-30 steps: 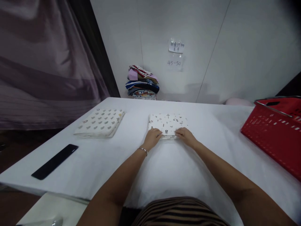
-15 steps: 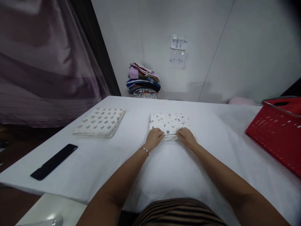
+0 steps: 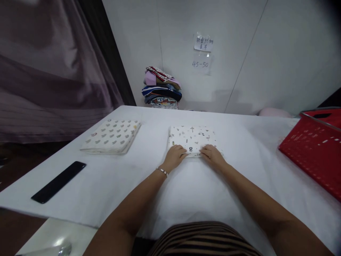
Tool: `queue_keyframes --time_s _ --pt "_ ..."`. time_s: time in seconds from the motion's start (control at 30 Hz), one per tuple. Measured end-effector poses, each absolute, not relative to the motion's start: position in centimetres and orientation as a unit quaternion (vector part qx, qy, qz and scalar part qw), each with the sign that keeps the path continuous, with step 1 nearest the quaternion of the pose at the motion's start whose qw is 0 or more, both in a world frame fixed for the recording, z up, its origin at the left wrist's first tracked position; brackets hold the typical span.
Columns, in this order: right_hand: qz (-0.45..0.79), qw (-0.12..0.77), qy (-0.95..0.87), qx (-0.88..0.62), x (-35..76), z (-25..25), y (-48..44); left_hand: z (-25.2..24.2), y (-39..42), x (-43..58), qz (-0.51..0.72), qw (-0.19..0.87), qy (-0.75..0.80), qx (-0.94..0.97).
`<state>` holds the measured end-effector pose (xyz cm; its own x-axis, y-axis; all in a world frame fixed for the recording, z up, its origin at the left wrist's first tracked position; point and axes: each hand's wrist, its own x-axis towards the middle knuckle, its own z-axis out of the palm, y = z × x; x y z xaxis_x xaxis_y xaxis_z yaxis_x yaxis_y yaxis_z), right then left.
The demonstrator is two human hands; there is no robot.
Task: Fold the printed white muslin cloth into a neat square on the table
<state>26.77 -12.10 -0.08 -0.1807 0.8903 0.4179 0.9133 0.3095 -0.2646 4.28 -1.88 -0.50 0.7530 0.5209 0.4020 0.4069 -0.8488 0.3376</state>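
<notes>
In front of me lies a folded white cloth [image 3: 190,137] printed with small scattered motifs. My left hand [image 3: 176,155] grips the left part of its near edge, fingers bent over the layers. The right part of that edge is between the fingers and thumb of my right hand [image 3: 212,153]. Between the hands, the stacked layers lie nearly flat; my thumbs are mostly hidden. Farther left, a second folded cloth [image 3: 113,135] with rows of grey-green motifs rests apart from both hands.
A long dark flat strip [image 3: 59,182] lies on the white table [image 3: 128,188] at left. On the right stands a red basket [image 3: 314,149]. Beyond the far edge, a stack of folded fabrics [image 3: 162,89] sits against the wall. A mauve curtain [image 3: 53,71] hangs at left.
The near edge of the cloth has come down slightly, and its layers look more pressed together. Both hands keep their places on it. The whole view has shifted a little.
</notes>
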Motion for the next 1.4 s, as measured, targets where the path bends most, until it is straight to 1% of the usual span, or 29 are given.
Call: queue_keyframes --time_s 0.27,0.4,0.57,0.7,0.9,1.1,1.23,1.4 --pt "-0.037 0.241 -0.769 -0.591 26.8 -0.3 -11.7 -0.3 -1.5 4.8 0.237 0.122 0.264 0.927" --pt "-0.066 0.254 -0.762 -0.593 26.5 -0.3 -11.7 -0.4 -1.5 4.9 0.238 0.12 0.264 0.927" --pt "-0.075 0.252 -0.764 -0.589 26.3 -0.5 -12.2 -0.6 -2.1 4.8 0.254 0.076 0.251 0.931" --pt "-0.083 0.243 -0.765 -0.591 26.4 -0.7 -12.4 -0.7 -2.5 4.8 0.243 0.042 0.248 0.937" --pt "-0.062 0.225 -0.775 -0.587 26.5 -0.6 -12.5 -0.6 -2.3 4.6 0.245 0.086 0.232 0.938" --pt "-0.065 0.223 -0.781 -0.58 26.7 -0.5 -12.6 -0.9 -2.0 4.6 0.253 0.094 0.24 0.932" --pt "-0.087 0.221 -0.766 -0.598 26.6 -0.4 -12.4 -1.0 -2.3 4.8 0.246 0.058 0.243 0.936" --pt "-0.084 0.201 -0.777 -0.59 26.6 -0.7 -12.5 -0.8 -2.8 4.7 0.216 0.006 0.232 0.949"
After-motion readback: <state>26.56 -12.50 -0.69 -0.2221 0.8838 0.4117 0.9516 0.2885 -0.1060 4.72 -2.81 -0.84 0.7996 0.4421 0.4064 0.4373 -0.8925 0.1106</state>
